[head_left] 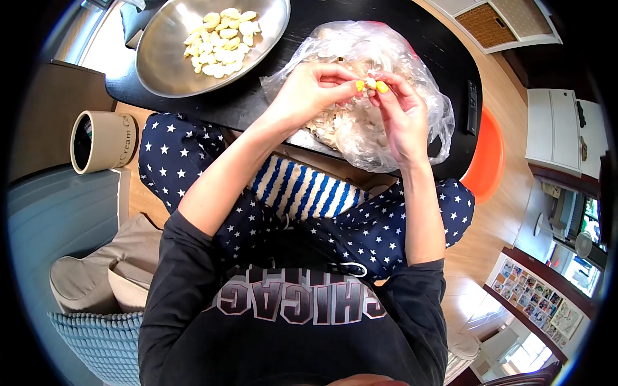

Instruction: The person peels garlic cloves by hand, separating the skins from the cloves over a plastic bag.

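The left hand and right hand meet fingertip to fingertip, pinching a small pale piece over a clear plastic bag of papery skins. Over to the person's left, a metal bowl of pale cloves sits on the black tabletop.

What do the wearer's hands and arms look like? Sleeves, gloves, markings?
Ungloved left hand and ungloved right hand; bright yellow patches at both thumb tips, nail colour or covers unclear. Plain black fabric sleeves end around the elbows. Nothing visibly worn on the wrists.
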The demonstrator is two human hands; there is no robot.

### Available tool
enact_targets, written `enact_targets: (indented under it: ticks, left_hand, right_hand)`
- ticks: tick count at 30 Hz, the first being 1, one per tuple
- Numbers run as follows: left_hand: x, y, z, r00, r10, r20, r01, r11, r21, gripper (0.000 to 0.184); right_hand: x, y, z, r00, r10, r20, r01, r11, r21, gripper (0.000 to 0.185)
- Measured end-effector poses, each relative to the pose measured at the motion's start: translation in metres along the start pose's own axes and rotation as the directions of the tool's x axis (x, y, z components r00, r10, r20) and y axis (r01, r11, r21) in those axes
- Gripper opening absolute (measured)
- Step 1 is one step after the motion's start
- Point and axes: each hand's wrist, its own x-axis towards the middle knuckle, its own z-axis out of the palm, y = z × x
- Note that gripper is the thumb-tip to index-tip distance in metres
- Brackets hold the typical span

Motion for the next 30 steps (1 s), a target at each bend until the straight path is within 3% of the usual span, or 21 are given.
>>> enact_targets:
  ticks: [5,15,17,18,20,21,23,24,26,27,29,30]
  left_hand:
    - [-0.001,0.002,-0.001,1.000,-0.017,0.007,0.016,0.999,0.046,0.022]
    - [0.004,-0.008,-0.003,0.997,0.080,-0.007,-0.077,0.968,0.240,0.013]
    - [0.005,-0.010,-0.004,0.992,0.105,-0.066,-0.071,0.917,0.391,0.012]
    - [0.005,-0.010,-0.004,0.992,0.105,-0.066,-0.071,0.917,0.392,0.012]
    - [0.004,-0.008,-0.003,0.987,0.129,-0.094,-0.079,0.904,0.419,0.011]
    - [0.004,-0.008,-0.003,0.987,0.128,-0.093,-0.078,0.905,0.419,0.011]
    - [0.004,-0.008,-0.003,0.988,0.138,-0.068,-0.099,0.910,0.404,0.011]
    - [0.004,-0.009,-0.003,0.988,0.138,-0.068,-0.099,0.910,0.404,0.011]
    - [0.005,-0.013,-0.003,0.984,0.168,-0.062,-0.139,0.933,0.331,0.013]
    - [0.005,-0.012,-0.003,0.984,0.168,-0.062,-0.139,0.933,0.331,0.013]
    - [0.005,-0.009,-0.003,0.986,0.154,-0.057,-0.133,0.952,0.277,0.014]
    - [0.004,-0.009,-0.002,0.986,0.155,-0.057,-0.133,0.951,0.277,0.014]
  right_hand:
    - [0.000,-0.008,0.002,0.992,-0.109,0.057,0.121,0.943,-0.309,0.015]
    - [-0.001,-0.007,0.004,0.958,-0.213,0.192,0.286,0.757,-0.587,0.020]
    - [-0.005,-0.013,0.015,0.922,-0.325,0.213,0.368,0.555,-0.746,0.022]
    - [-0.004,-0.013,0.015,0.922,-0.325,0.212,0.368,0.555,-0.746,0.022]
    - [-0.004,-0.014,0.013,0.836,-0.425,0.346,0.467,0.222,-0.856,0.025]
    - [-0.004,-0.013,0.013,0.837,-0.424,0.345,0.466,0.223,-0.856,0.025]
    - [-0.006,-0.012,0.016,0.903,-0.362,0.231,0.388,0.460,-0.799,0.026]
    - [-0.006,-0.008,0.015,0.903,-0.362,0.230,0.388,0.460,-0.799,0.026]
    - [-0.005,0.000,0.012,0.972,-0.218,0.093,0.232,0.793,-0.563,0.026]
    - [-0.005,0.000,0.013,0.971,-0.218,0.093,0.232,0.793,-0.563,0.026]
    - [-0.005,-0.001,0.017,0.997,-0.068,-0.022,0.062,0.981,-0.185,0.024]
    - [-0.005,-0.001,0.014,0.997,-0.068,-0.022,0.063,0.981,-0.185,0.024]
